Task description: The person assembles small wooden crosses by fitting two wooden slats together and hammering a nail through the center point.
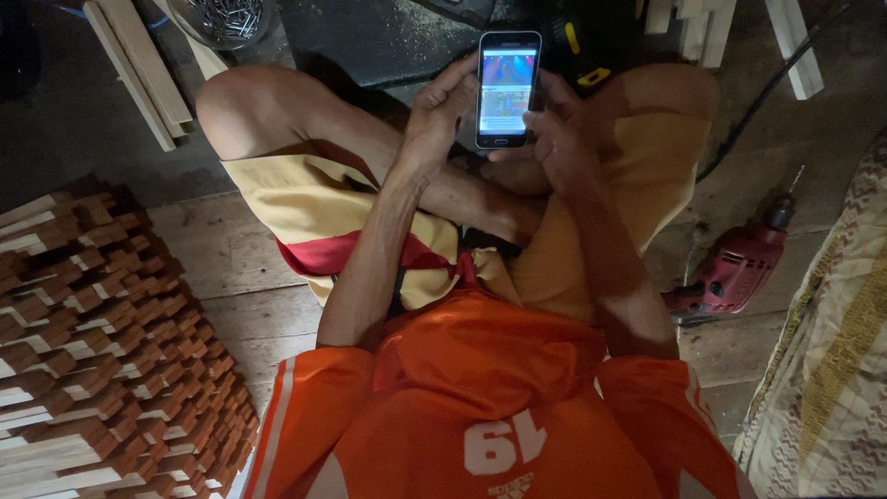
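Note:
A smartphone (pixel 506 88) with a lit, colourful screen is held upright over my crossed legs. My left hand (pixel 440 113) grips its left edge, thumb resting on the side of the screen. My right hand (pixel 556 129) cups the phone from the right and below, thumb near the lower part of the screen. I sit on a wooden plank floor (pixel 236 268) in yellow shorts and an orange shirt.
A large stack of short wooden sticks (pixel 102 351) fills the left. A red power drill (pixel 739 263) lies on the floor at the right, next to a patterned cloth (pixel 832 370). Wooden slats (pixel 139 65) and a container of nails (pixel 226 18) lie at the top left.

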